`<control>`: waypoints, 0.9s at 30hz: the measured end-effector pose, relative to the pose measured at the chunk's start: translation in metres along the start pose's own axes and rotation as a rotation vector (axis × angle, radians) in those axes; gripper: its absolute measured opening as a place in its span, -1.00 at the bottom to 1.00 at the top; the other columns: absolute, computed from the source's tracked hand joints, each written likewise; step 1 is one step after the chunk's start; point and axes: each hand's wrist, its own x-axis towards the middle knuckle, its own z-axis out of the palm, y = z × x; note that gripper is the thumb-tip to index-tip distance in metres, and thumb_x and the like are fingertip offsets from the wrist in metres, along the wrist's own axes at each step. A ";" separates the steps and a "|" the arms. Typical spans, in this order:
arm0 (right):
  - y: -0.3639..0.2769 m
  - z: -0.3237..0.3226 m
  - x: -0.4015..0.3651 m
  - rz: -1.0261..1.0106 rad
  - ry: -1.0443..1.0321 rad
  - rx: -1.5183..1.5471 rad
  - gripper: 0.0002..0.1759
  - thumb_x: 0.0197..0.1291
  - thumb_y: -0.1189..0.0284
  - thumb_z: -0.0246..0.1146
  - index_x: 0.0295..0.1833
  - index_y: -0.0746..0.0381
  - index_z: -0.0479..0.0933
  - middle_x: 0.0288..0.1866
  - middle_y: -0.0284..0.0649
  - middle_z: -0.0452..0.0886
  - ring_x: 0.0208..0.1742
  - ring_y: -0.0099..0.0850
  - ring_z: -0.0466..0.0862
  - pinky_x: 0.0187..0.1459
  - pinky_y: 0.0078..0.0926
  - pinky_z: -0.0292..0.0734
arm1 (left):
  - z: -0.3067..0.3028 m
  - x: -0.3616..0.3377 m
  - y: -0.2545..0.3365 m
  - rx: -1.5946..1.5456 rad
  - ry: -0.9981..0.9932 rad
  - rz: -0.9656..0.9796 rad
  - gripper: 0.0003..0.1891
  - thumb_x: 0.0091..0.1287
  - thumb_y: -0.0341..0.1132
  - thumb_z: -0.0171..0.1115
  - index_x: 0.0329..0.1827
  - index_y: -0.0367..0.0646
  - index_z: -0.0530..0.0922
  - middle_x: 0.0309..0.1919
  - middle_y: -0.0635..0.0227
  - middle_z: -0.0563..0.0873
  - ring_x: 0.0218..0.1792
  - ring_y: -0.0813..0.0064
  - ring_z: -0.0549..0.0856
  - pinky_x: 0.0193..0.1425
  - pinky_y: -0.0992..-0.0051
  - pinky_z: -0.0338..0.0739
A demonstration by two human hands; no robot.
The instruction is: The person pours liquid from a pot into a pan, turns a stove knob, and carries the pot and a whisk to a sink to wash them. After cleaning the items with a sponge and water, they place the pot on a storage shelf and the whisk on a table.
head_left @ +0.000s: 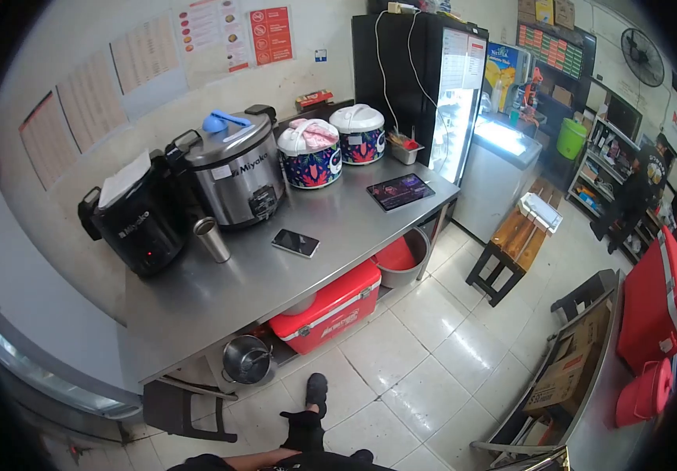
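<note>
At the bottom edge, my left hand point(285, 454) and its bare forearm lie low over my dark-clothed lap; its fingers cannot be made out. My right hand is out of view. In front of me on the steel table point(252, 290) are a phone point(296, 242), a steel tumbler point(212, 239) and a tablet point(400, 191) with a lit screen. Behind them stand a black Miyako cooker point(140, 224), a large silver Miyako cooker point(240, 177) with a blue scoop on its lid, and two flowered rice cookers point(309, 165), one with a pink cloth on top.
Below the table are a red cooler point(330, 310), a steel pot point(247, 359) and a grey tub point(401, 271). A dark stool point(185, 412) stands left, a wooden bench point(520, 233) right. Another person point(643, 184) is by the far shelves. A second red cooler point(656, 302) sits at right.
</note>
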 end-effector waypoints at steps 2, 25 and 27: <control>-0.026 0.008 0.011 -0.013 -0.050 0.025 -0.44 0.27 0.14 0.00 0.32 0.15 0.18 0.00 -0.03 0.51 -0.08 -0.27 0.59 -0.03 -0.33 0.51 | -0.025 0.013 0.027 -0.006 0.106 0.004 -0.62 0.20 -0.12 0.14 -0.05 -0.21 0.44 -0.05 0.08 0.54 0.06 0.12 0.47 0.04 0.17 0.36; -0.482 0.305 0.342 -1.002 0.108 -1.207 0.07 -0.30 0.09 0.44 0.37 0.08 0.06 0.21 -0.07 0.33 0.22 -0.13 0.34 0.17 -0.16 0.24 | -0.165 0.092 -0.019 -0.737 0.259 -0.044 -0.17 0.22 0.21 0.04 0.44 -0.03 -0.02 0.32 0.11 0.27 0.31 0.20 0.28 0.35 0.41 0.15; -0.484 0.312 0.356 -1.008 0.015 -1.170 0.07 -0.31 0.11 0.44 0.37 0.06 0.05 0.18 -0.11 0.35 0.19 -0.15 0.36 0.14 -0.15 0.24 | -0.135 0.076 -0.015 -0.817 0.421 -0.027 -0.17 0.22 0.20 0.05 0.44 -0.02 -0.02 0.32 0.11 0.27 0.31 0.19 0.28 0.35 0.41 0.16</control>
